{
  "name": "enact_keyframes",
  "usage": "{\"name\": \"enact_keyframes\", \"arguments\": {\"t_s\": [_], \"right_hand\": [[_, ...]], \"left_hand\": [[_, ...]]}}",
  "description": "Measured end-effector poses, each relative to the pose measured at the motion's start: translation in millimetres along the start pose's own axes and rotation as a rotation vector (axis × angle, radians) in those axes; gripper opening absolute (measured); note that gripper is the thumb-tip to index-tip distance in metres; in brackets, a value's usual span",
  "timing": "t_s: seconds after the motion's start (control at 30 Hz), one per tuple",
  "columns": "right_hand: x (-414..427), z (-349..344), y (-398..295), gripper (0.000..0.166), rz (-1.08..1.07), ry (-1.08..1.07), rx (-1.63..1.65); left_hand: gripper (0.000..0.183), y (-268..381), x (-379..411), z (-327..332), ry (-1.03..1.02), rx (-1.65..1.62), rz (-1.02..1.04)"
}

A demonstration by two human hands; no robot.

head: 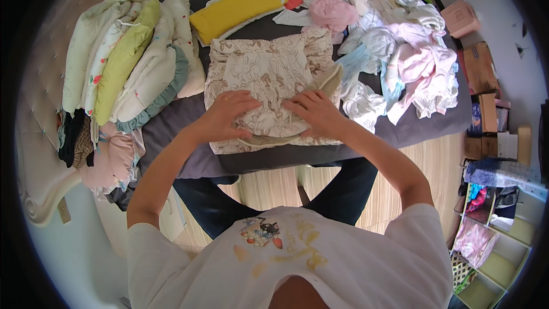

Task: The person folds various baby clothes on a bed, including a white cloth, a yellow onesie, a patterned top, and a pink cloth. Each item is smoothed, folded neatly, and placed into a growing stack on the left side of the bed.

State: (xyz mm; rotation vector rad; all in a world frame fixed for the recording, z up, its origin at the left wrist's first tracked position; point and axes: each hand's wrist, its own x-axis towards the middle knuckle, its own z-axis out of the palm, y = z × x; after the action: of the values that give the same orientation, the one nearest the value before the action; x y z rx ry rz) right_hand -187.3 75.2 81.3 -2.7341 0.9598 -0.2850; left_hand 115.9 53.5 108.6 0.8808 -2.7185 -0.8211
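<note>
On the bed edge before me lies a folded cream cloth [261, 66] with a brown rabbit print and ruffled edges. On top rests a rounded piece of similar printed fabric [274, 120] with a khaki lining. One lined flap [329, 78] of it stands up at the right. My left hand [231, 113] lies spread on the left side of this piece, thumb near its lower rim. My right hand [316, 113] presses on its right side, fingers apart over the khaki part. What lies under both palms is hidden.
Folded padded textiles [128, 60] stand in a row at the left, by a tufted headboard [43, 94]. A yellow folded cloth [238, 8] lies behind the printed one. Loose baby clothes [411, 60] are heaped at the right. Boxes [482, 71] and a cubby shelf [502, 262] line the right wall.
</note>
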Motion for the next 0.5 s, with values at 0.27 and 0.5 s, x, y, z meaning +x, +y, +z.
{"name": "enact_keyframes", "arguments": {"t_s": [0.27, 0.5], "right_hand": [[40.1, -33.0, 10.1, 0.032, 0.009, 0.426, -0.111], [-8.2, -17.3, 4.0, 0.027, -0.185, 0.350, -0.448]], "left_hand": [[0.055, 6.9, 2.5, 25.7, 0.396, 0.167, -0.289], [0.047, 2.4, -16.4, 22.3, 0.505, 0.639, -0.036]]}}
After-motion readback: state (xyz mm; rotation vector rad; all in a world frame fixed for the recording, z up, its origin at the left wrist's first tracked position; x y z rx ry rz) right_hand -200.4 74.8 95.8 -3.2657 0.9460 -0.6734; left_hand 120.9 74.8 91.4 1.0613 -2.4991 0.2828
